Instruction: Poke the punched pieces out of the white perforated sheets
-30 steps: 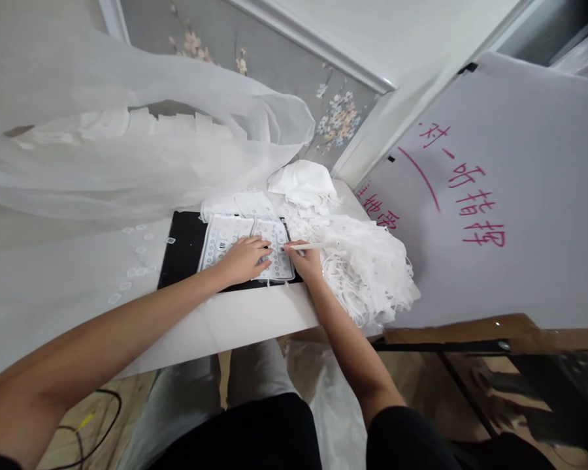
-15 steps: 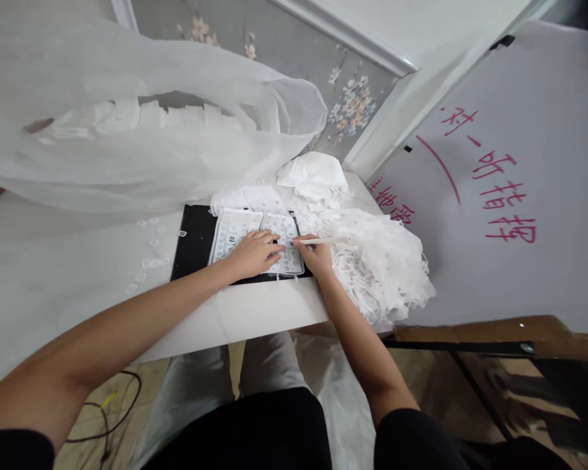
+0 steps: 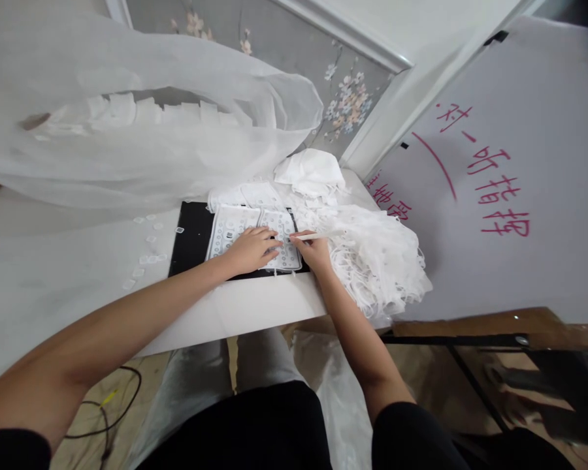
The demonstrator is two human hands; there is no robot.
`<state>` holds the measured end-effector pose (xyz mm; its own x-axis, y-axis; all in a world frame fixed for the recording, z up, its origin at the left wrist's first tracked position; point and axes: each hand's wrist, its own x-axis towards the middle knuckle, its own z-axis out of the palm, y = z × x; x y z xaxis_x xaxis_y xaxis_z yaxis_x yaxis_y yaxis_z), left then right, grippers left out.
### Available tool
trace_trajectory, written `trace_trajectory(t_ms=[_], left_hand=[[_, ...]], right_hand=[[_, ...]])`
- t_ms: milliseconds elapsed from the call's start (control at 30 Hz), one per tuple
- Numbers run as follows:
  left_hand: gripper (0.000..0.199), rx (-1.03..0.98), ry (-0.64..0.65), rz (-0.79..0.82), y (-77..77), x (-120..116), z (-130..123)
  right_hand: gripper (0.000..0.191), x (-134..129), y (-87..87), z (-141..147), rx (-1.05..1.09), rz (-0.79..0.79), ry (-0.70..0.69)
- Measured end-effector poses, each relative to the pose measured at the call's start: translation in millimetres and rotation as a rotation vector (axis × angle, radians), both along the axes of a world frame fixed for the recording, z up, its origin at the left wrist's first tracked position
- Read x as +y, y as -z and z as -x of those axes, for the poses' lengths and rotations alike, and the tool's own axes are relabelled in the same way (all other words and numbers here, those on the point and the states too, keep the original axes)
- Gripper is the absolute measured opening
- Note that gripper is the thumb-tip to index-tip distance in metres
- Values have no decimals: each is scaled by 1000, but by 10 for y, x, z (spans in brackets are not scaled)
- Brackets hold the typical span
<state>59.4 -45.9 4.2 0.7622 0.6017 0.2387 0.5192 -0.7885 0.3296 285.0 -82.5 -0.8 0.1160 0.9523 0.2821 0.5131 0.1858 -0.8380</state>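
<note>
My left hand (image 3: 251, 250) lies with its fingers stretched over a white patterned piece (image 3: 235, 217), holding nothing. Small round marks run in rows on that piece and on a similar one (image 3: 285, 225) beside it; what they are made of I cannot make out. Both rest on a flat black board (image 3: 192, 238). In my right hand (image 3: 315, 252) is a slim white pen-like stick (image 3: 308, 237), pinched between the fingers, its tip close to the right-hand piece. The tip itself is too small to make out.
A heap of white, thin-stringed pieces (image 3: 377, 261) lies to the right, with a smooth white bundle (image 3: 310, 168) behind it. A large translucent bag (image 3: 142, 150) fills the back left. Small tags (image 3: 149, 260) are scattered on the white table (image 3: 255, 301). A whiteboard (image 3: 543, 130) stands at right.
My right hand's stick has tilted so its rear end appears shorter and points away more. My left fingers have barely shifted; the whole view has drifted slightly.
</note>
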Motion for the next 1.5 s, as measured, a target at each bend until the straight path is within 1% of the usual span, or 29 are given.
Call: trace_trajectory(t_ms=[133, 200, 333, 400, 467, 567, 633, 700, 800, 833, 867, 933, 1033, 1100, 1200, 1300, 1367, 1400, 1433, 1467, 1500], left_hand=[[39, 20, 3, 2, -9, -9, 1], [41, 26, 4, -5, -10, -14, -2], [44, 38, 0, -22, 9, -19, -12], [43, 42, -6, -9, 22, -16, -15], [43, 42, -6, 3, 32, -10, -13], [43, 48, -7, -7, 43, -3, -7], [43, 59, -21, -19, 50, -5, -2], [47, 57, -54, -28, 57, -15, 3], [57, 27, -117, -28, 59, -43, 2], [60, 22, -127, -11, 53, -54, -3], [63, 24, -128, 22, 40, -68, -13], [69, 42, -124, 128, -10, -104, -44], [78, 59, -139, 324, -148, -200, -104], [82, 64, -130, 435, -267, -294, -130], [84, 72, -82, 577, -446, -434, -121], [78, 23, -61, 701, -571, -473, -67], [67, -82, -59, 805, -592, -403, -15], [61, -155, -73, 840, -579, -342, 15], [54, -235, -104, 833, -550, -269, 47], [48, -302, -145, 776, -507, -192, 80], [43, -348, -197, 676, -453, -116, 111]], right_hand=[[20, -13, 1, 17, -112, -1, -1], [19, -41, -3, 51, -252, -44, 8], [19, -99, -23, 127, -625, -143, -7], [21, -103, -33, 144, -732, -136, -13], [22, -84, -39, 145, -770, -125, -4], [24, -23, -37, 116, -770, -127, 10], [23, 23, -31, 56, -727, -125, 65], [23, 64, -26, -52, -613, -147, 196], [22, 112, -28, -253, -348, -291, 437], [22, 128, -32, -304, -268, -342, 478], [22, 146, -35, -336, -196, -377, 490], [24, 190, -42, -331, -66, -368, 436], [29, 268, -47, -189, 94, -241, 256], [30, 325, -49, -74, 129, -179, 130], [28, 438, -56, 45, 134, -135, -32], [31, 611, -72, 113, 167, -129, -121], [33, 740, -81, 152, 200, -131, -152], [34, 796, -82, 169, 210, -118, -173], [35, 841, -80, 183, 213, -92, -204], [35, 872, -74, 191, 205, -57, -246], [35, 890, -67, 193, 191, -20, -295]])
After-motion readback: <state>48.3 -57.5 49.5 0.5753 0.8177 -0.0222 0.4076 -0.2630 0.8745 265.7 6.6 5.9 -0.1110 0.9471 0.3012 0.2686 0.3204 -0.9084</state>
